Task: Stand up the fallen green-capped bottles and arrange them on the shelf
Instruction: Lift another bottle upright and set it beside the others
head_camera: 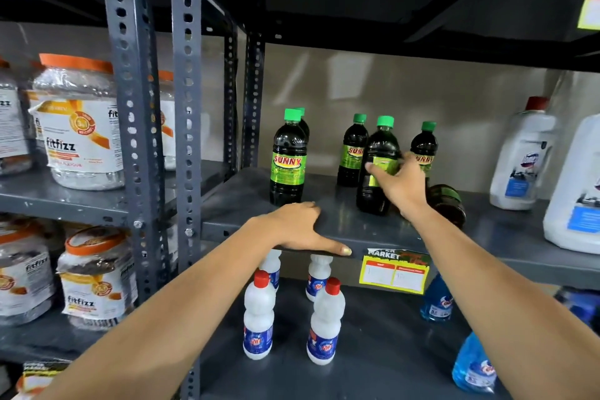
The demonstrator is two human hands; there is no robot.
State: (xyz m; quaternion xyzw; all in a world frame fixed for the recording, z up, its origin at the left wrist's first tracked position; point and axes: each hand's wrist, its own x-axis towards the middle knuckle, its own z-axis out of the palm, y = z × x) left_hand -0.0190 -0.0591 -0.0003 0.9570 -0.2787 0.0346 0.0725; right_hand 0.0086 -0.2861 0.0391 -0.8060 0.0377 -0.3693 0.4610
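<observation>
Several dark green-capped Sunny bottles stand on the grey shelf [341, 227]. One upright bottle [288, 159] is at the left, with another half hidden behind it. Two more stand at the back, one [353, 149] left of my right hand and one [424, 146] behind it. My right hand [397, 183] grips the front middle bottle [378, 166], which stands upright. A fallen bottle [446, 201] lies on its side just right of that wrist, its bottom facing me. My left hand [300, 230] rests flat on the shelf's front edge, holding nothing.
Large white jugs [522, 153] stand at the shelf's right end. White red-capped bottles [259, 315] and blue bottles [436, 299] fill the shelf below. Orange-lidded jars [78, 120] sit on the left rack. A perforated steel post [188, 107] rises at the left. A yellow price tag [394, 273] hangs from the edge.
</observation>
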